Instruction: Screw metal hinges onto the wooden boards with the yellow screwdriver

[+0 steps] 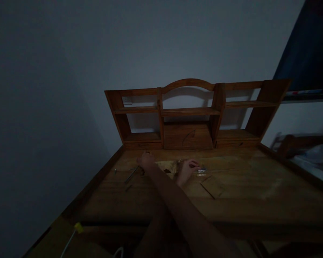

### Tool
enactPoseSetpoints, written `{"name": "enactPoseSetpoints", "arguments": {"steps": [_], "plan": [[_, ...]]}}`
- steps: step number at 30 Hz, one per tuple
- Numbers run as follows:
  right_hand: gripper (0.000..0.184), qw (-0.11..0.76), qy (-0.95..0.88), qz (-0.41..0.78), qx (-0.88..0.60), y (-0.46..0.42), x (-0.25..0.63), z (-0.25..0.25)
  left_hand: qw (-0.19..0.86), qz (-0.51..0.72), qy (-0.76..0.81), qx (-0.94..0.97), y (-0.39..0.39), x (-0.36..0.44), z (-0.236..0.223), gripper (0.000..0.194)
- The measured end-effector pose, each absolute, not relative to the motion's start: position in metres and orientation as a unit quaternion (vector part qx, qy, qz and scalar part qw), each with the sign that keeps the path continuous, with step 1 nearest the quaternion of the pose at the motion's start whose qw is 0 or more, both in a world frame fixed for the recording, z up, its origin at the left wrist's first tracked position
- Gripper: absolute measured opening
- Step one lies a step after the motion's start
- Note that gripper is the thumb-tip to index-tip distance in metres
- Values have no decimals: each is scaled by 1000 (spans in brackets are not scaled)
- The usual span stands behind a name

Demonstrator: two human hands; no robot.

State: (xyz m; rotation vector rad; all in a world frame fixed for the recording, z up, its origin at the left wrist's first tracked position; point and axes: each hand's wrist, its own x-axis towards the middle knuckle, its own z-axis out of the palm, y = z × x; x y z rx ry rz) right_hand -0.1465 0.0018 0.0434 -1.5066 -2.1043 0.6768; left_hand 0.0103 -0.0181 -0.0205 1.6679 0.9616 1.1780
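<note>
My forearms cross over the desk, the right one on top. My right hand (146,160) is at the left, fingers bent closed; what they hold is too dark to make out. Just below it a thin metal rod-like tool (131,175) lies slanted. Farther right is my left hand (187,170), thumb and fingers drawn together beside a small shiny metal piece with holes (202,171), perhaps a hinge. Whether the fingertips grip that piece I cannot tell. Between the hands lies a pale flat piece (167,167) with a dark patch.
The wooden desk (247,193) has a shelf unit (188,111) along its back. A small upright metal item (115,171) is at the left, a short dark piece (128,188) nearer, a square thin board (212,187) at the right. A yellow-tipped cable (78,227) hangs front left.
</note>
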Motion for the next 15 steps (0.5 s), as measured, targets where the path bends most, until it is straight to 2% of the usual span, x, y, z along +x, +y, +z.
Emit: {"name": "enactPoseSetpoints", "arguments": {"steps": [2, 4, 9, 12, 15], "plan": [[48, 232, -753, 251, -562, 6, -152, 38, 428, 471, 385, 668, -15, 12, -25, 17], [46, 242, -737, 261, -575, 11, -152, 36, 428, 471, 383, 670, -13, 12, -29, 17], [70, 308, -693, 312, -573, 24, -143, 43, 409, 468, 387, 681, -12, 11, -33, 15], [77, 388, -670, 336, -536, 31, -135, 68, 383, 461, 397, 695, -12, 12, -29, 17], [71, 480, -646, 335, -489, 37, -111, 118, 324, 457, 418, 715, -12, 15, -24, 14]]}}
